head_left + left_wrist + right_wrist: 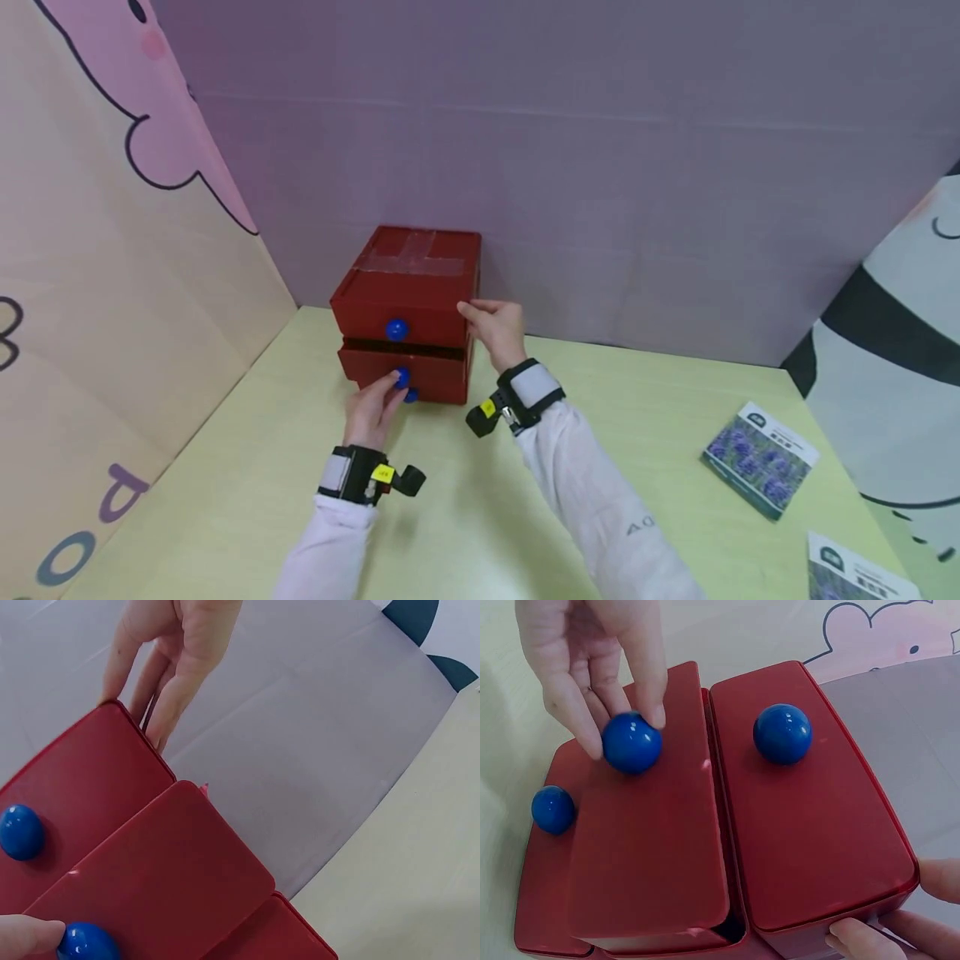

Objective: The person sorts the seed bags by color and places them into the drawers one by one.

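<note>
A small red drawer cabinet (408,287) stands at the back of the table, with a round blue knob on each of its three drawers. The middle drawer (656,847) sticks out past the top one, a dark gap showing above its front. My left hand (371,410) pinches that drawer's blue knob (632,742) between thumb and fingers. At the upper right front corner of the cabinet, my right hand (497,329) grips the edge, its fingers spread over top and side. The bottom knob (553,810) is just below the left hand. Whatever lies inside the drawer is hidden.
Two booklets with purple flowers lie on the right of the table, one farther back (761,458) and one at the front (855,571). A grey-purple partition (570,167) rises close behind the cabinet. Printed panels (112,292) flank the table.
</note>
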Tool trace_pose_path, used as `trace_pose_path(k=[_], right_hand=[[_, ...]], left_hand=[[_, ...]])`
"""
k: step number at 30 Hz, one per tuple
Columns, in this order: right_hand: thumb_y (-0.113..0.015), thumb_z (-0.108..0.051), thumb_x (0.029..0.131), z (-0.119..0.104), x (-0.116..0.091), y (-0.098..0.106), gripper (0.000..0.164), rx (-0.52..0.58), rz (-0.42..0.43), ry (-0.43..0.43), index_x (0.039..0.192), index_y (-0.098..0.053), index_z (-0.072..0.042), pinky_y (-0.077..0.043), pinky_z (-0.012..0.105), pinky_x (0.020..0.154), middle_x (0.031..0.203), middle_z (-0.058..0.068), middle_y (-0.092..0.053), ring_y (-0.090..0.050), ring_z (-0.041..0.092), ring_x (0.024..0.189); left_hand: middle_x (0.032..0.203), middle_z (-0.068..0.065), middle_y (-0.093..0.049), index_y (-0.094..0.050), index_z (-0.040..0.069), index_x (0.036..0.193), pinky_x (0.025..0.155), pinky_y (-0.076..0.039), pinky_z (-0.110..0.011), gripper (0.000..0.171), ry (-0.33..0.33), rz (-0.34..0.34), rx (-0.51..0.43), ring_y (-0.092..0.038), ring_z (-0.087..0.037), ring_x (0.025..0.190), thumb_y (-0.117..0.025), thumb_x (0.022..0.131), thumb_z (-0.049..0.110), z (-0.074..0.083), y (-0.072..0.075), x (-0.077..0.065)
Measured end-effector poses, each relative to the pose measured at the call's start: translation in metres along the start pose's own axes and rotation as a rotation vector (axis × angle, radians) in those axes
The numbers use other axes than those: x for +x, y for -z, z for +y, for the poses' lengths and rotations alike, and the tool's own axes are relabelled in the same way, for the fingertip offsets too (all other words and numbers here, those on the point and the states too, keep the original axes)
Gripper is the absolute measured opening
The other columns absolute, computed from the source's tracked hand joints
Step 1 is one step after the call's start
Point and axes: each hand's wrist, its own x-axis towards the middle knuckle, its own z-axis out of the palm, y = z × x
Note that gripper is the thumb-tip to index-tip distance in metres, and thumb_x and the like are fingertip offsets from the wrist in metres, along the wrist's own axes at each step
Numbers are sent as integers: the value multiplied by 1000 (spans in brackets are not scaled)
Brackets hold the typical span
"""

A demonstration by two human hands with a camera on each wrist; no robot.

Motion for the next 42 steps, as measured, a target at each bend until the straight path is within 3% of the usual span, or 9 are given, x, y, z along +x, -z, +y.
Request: trace_pose_path(k=[7,10,17,26,42], right_hand=[[-70,-12,80,0,-1,0,32,21,0,7,106,-64,7,-50,40,85,106,20,-63,-65,30,88],[-70,-13,80,0,0,0,33,18,-7,1,106,-64,6,-50,39,84,106,19,-63,-65,29,89],[-70,-15,80,2,0,1,33,7,-5,-2,106,-65,5,-52,34,81,105,18,-64,-65,29,89],[-70,-16,80,1,0,0,31,-4,-1,-21,105,-66,2,-52,33,79,105,16,-65,-64,28,89],[-71,-16,79,2,3,1,31,8,32,-17,104,-67,3,-53,32,76,103,17,-65,-65,26,84]], left_hand=[[101,-8,-54,-60,2,98,89,-47,-27,11,0,-44,-38,-58,-15,90,-58,87,2,-1,11,-15],[98,-7,-55,-62,5,90,89,-47,-28,6,-5,-49,-21,-58,-15,87,-58,87,3,-1,16,-22],[95,-5,-56,-64,6,91,89,-47,-30,6,-15,-51,49,-57,-15,85,-61,86,6,-4,26,-37],[95,-5,-56,-65,9,87,89,-46,-30,4,6,-52,52,-56,-16,86,-62,85,7,-6,42,-55],[96,-8,-55,-64,6,85,89,-47,-31,8,20,-74,43,-57,-17,88,-59,85,0,-15,52,-66]])
